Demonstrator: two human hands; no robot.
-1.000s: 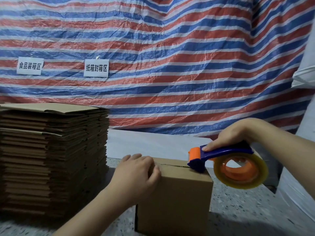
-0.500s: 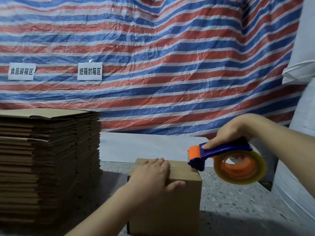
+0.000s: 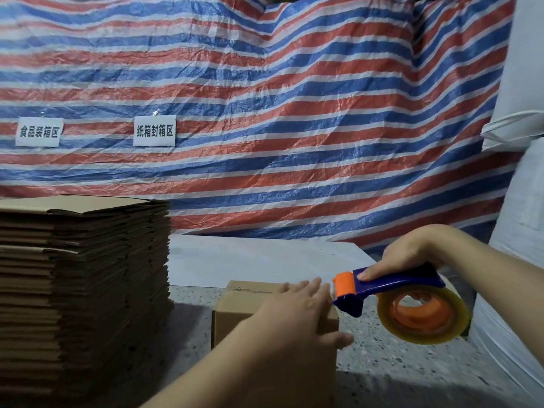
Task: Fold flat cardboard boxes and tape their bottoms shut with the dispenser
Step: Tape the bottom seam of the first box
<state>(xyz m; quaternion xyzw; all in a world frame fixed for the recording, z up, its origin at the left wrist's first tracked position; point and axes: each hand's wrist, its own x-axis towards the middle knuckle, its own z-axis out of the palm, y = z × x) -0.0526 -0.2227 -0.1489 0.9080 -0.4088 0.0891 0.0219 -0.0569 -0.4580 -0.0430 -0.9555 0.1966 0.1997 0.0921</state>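
Cardboard box: plain brown corrugated card, folded up into a squared block, standing on the speckled stone-look tabletop. Top face matte, with a flap seam running along it; the seam's right part is hidden under the palm. Near vertical corners look crisp.

Left hand: lies flat on the box top, fingers straight and pointing away from the person, thumb spread out past the box's right edge. It presses; nothing is gripped.

Right hand: curled round the handle of the tape dispenser, index finger laid along the top of the blue plastic body. Dispenser has an orange roller at its front end and a glossy clear-yellowish tape roll on an orange hub hanging below the handle. The roller end sits just beside the left fingertips, at the box's far right top edge; I cannot tell whether it touches the card.

Left of the left hand: tall stack of flat boxes, rough layered edges, near the box but apart from it, a strip of bare tabletop between.

Beyond both hands: pale smooth board lying flat, then a crinkled red-white-blue striped tarp with two white paper labels.

Right of the right hand: white wrapped bulk close to the tabletop edge; open speckled surface lies below the dispenser.
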